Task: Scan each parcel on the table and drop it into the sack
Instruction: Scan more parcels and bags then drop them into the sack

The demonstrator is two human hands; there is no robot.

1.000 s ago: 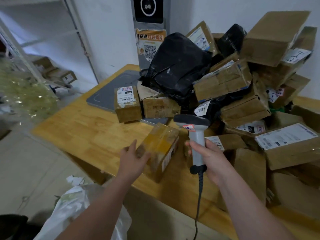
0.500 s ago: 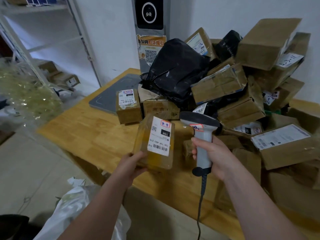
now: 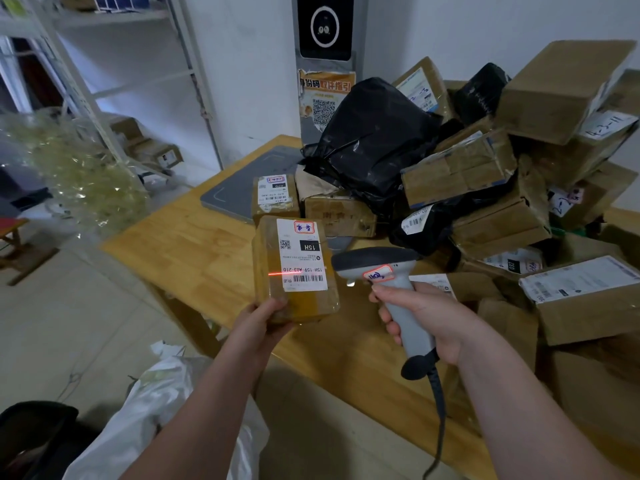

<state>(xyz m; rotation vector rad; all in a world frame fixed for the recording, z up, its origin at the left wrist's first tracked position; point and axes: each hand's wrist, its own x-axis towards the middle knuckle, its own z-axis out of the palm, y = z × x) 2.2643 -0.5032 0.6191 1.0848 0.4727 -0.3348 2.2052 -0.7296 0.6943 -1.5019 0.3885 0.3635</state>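
The scan step is in hand. The left hand (image 3: 258, 322) grips a small tape-wrapped cardboard parcel (image 3: 294, 299) by its lower edge, fingers curled round the bottom. It holds the parcel upright above the tabletop (image 3: 194, 251), with the white shipping label (image 3: 301, 237) facing the camera. The right hand (image 3: 429, 317) is wrapped round the grip of a corded barcode scanner (image 3: 377, 261), a forefinger at the front of the handle under the head, and the nose points left at the label. A red laser line (image 3: 287, 273) falls across the lower part of the label, seemingly on the printed code text just above the barcode (image 3: 308, 279) rather than squarely through the bars.

The next move probably calls for a slight tilt of scanner or parcel so that the line crosses the bars. Once it reads, the left hand should swing down and left to the white sack (image 3: 149, 410), which lies on the floor below the table edge; its mouth is hard to make out. A large heap of parcels (image 3: 485, 188) waits on the right of the tabletop, so the task looks far from finished.
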